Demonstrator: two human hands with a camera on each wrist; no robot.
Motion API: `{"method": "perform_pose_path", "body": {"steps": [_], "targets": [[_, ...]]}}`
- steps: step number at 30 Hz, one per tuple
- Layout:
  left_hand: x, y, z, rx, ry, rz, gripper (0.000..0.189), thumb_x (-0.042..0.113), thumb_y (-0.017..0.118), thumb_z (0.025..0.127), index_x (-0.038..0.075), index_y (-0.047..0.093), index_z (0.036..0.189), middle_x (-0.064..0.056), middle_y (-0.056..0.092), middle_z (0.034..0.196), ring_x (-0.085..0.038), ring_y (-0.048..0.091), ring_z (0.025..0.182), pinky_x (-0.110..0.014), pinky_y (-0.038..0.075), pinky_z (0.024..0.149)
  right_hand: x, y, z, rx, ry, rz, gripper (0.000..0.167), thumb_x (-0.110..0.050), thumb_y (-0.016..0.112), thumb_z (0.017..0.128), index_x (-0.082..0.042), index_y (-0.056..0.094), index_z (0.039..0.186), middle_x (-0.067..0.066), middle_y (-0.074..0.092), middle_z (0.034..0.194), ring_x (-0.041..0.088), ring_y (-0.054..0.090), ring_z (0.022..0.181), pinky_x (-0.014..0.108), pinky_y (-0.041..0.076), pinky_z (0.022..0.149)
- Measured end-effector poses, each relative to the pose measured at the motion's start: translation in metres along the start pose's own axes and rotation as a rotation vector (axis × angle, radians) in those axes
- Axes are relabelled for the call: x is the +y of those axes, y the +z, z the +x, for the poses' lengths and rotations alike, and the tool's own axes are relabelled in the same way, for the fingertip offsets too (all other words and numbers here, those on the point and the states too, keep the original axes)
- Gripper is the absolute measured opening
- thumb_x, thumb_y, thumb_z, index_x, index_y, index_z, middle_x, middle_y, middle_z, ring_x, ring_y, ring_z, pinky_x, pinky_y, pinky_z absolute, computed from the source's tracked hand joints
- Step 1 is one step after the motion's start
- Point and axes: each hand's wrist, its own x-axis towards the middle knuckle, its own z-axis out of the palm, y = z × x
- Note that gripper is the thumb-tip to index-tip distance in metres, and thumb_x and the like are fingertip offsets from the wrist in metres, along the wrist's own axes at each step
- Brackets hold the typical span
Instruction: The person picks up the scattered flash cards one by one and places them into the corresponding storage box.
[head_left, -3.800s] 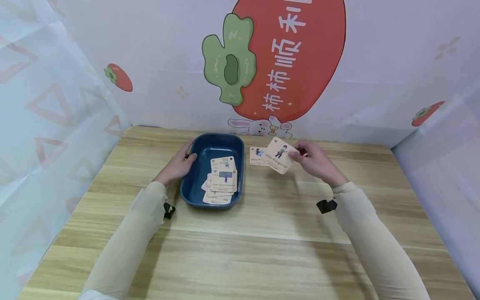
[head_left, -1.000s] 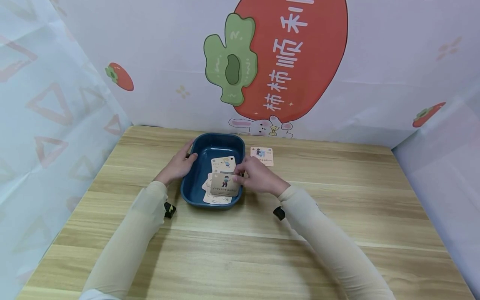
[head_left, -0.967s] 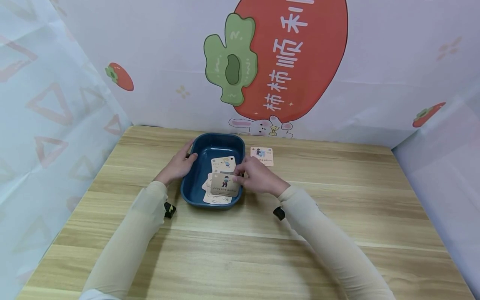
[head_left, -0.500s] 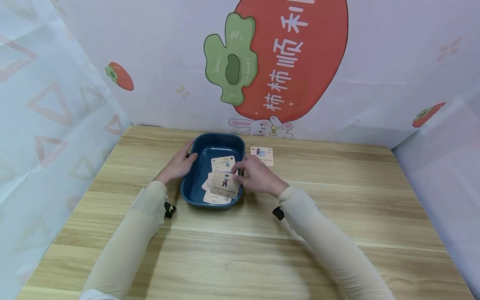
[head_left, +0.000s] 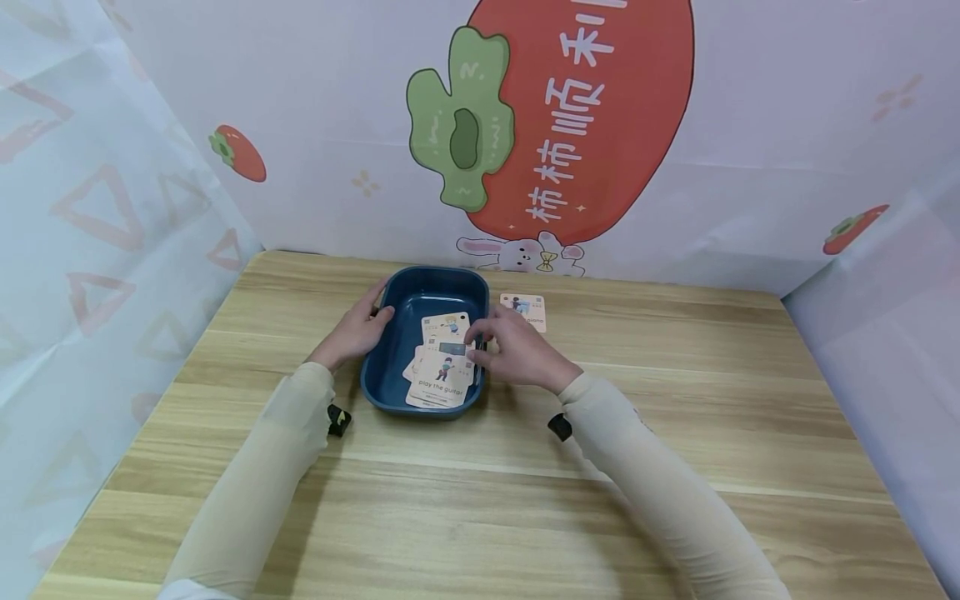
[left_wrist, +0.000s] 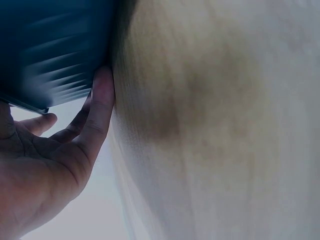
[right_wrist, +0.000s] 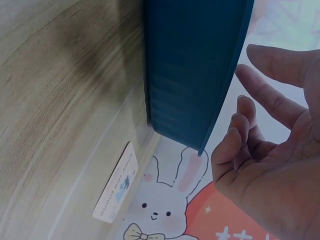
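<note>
In the head view my left hand (head_left: 358, 329) grips the left side of a dark blue plastic tray (head_left: 373, 392), thumb at the rim. The left wrist view has its fingers against the tray's ribbed outer wall (left_wrist: 55, 60). Several picture cards lie overlapped inside the tray; on top is a "play the guitar" card (head_left: 441, 379). Over the tray's right rim hovers my right hand (head_left: 521, 350). Its thumb and forefinger stand apart with nothing between them in the right wrist view, the other fingers loosely bent.
A "play the piano" card (head_left: 534, 310) lies on the wooden table (head_left: 465, 517) right of the tray, partly hidden by my right hand in the head view. Behind the table's back edge rises a printed cloth backdrop (head_left: 315, 208), with further cloth at both sides.
My right hand has carried the guitar card from the right into the tray and let it go; it now lies on the other cards. The left hand and tray have stayed put.
</note>
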Motion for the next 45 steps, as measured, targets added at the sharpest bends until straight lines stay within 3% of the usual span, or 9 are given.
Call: {"method": "perform_pose_path", "body": {"steps": [17, 34, 45], "targets": [[-0.002, 0.001, 0.002, 0.001, 0.0, -0.01, 0.061, 0.029, 0.035, 0.112, 0.024, 0.008, 0.165, -0.031, 0.038, 0.153, -0.048, 0.05, 0.129, -0.065, 0.041, 0.104, 0.019, -0.018, -0.008, 0.057, 0.029, 0.033, 0.023, -0.024, 0.074, 0.095, -0.011, 0.073, 0.115, 0.01, 0.059, 0.11, 0.027, 0.054, 0.103, 0.037, 0.052, 0.079], [-0.002, 0.001, 0.002, 0.005, 0.0, -0.011, 0.061, 0.027, 0.036, 0.111, 0.022, 0.009, 0.165, -0.025, 0.027, 0.162, -0.048, 0.037, 0.141, -0.066, 0.033, 0.11, 0.052, -0.036, -0.008, 0.105, 0.068, 0.016, 0.028, -0.019, 0.076, 0.093, -0.001, 0.07, 0.114, 0.013, 0.059, 0.105, 0.032, 0.056, 0.098, 0.041, 0.05, 0.084], [0.0, 0.001, 0.001, 0.006, -0.012, -0.004, 0.061, 0.028, 0.037, 0.111, 0.023, 0.009, 0.165, -0.024, 0.024, 0.163, -0.048, 0.032, 0.144, -0.066, 0.029, 0.112, 0.075, -0.039, 0.003, 0.08, 0.159, -0.005, 0.032, -0.019, 0.076, 0.092, 0.001, 0.068, 0.116, 0.016, 0.059, 0.107, 0.031, 0.054, 0.097, 0.043, 0.049, 0.084]]}}
